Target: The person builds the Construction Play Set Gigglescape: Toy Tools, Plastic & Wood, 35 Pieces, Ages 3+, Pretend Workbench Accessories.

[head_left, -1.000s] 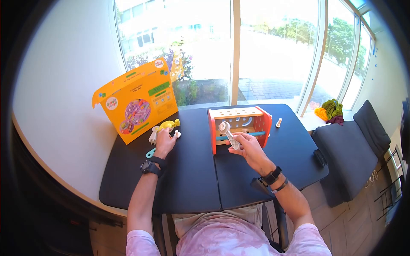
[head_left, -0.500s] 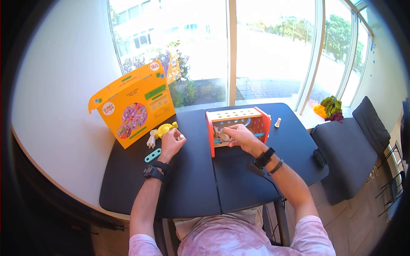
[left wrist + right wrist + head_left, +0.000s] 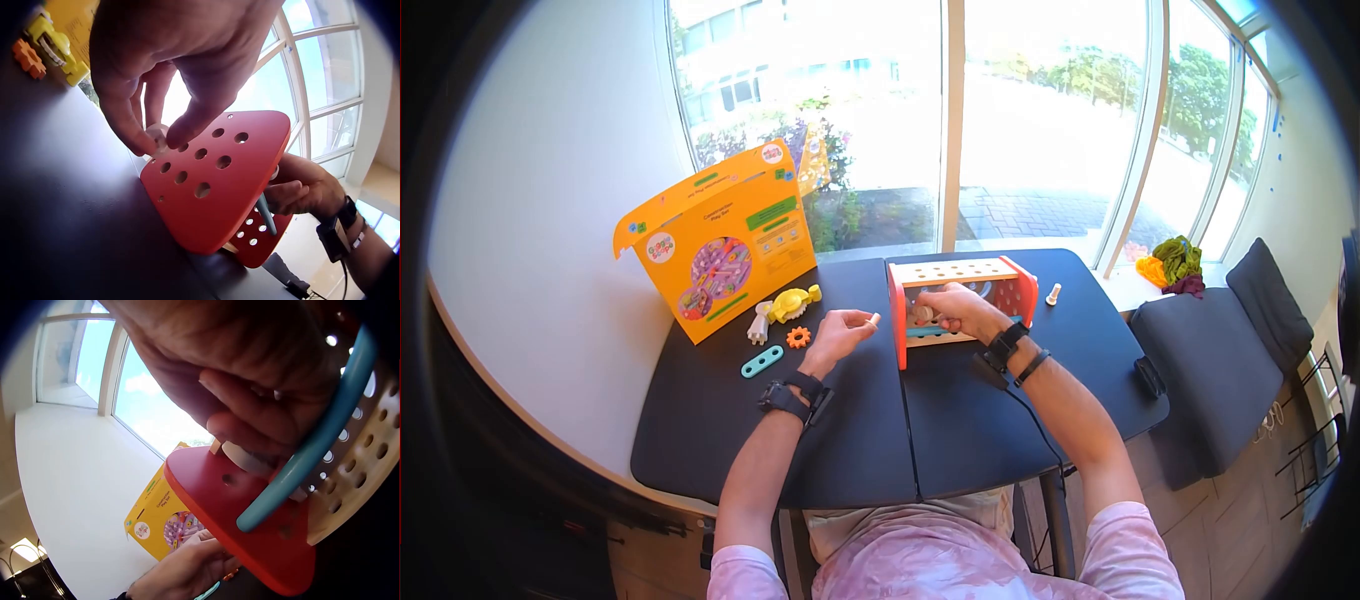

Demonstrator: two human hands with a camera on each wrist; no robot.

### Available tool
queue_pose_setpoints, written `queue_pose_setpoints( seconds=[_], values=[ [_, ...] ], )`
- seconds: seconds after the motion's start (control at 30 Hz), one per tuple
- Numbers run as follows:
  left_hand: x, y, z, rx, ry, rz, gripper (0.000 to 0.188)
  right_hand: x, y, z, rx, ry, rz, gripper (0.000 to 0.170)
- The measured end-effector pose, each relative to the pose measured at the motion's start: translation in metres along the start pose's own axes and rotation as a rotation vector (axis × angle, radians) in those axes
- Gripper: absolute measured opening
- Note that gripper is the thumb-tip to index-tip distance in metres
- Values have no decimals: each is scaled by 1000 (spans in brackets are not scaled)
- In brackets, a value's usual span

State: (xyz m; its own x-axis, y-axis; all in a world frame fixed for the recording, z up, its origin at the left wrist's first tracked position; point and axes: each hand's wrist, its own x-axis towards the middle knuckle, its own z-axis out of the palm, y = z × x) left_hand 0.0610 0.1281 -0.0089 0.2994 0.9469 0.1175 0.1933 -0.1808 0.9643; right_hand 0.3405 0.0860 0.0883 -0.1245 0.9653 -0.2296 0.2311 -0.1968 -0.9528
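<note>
A toy toolbox with red end panels, wooden slats and a blue rod stands mid-table. My left hand pinches a small white peg between thumb and fingers, right at the holed outer face of the left panel. My right hand reaches in at the toolbox's open front, by the inner face of that panel. Its curled fingers grip a white plastic bar with a round end, mostly hidden by the hand. The blue rod passes close in front of these fingers.
Left of the toolbox lie a yellow toy piece, a white piece, an orange gear and a teal holed strip. Behind them stands a yellow box. Another peg stands right of the toolbox.
My right hand has carried the white bar from in front of the toolbox into it. My left hand has moved right with the peg, from beside the yellow piece to the left panel, uncovering the orange gear.
</note>
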Motion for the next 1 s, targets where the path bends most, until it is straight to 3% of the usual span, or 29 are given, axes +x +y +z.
queue_pose_setpoints(
  seconds=[0.2,0.33,0.8,0.87,1.0],
  values=[
    [-1,18,17,341,45,53,34,-7,-4,2,-97,17,-4,32],
    [5,19,24,412,49,88,33,-7,-4,2,-164,22,0,36],
    [14,21,27,307,2,130,41,-9,-5,4,-269,18,-41,25],
    [16,21,29,243,-9,121,38,-8,-3,3,-237,-28,-63,30],
    [20,16,28,140,-73,113,35,-1,-3,5,-277,16,-36,22]
  ],
)
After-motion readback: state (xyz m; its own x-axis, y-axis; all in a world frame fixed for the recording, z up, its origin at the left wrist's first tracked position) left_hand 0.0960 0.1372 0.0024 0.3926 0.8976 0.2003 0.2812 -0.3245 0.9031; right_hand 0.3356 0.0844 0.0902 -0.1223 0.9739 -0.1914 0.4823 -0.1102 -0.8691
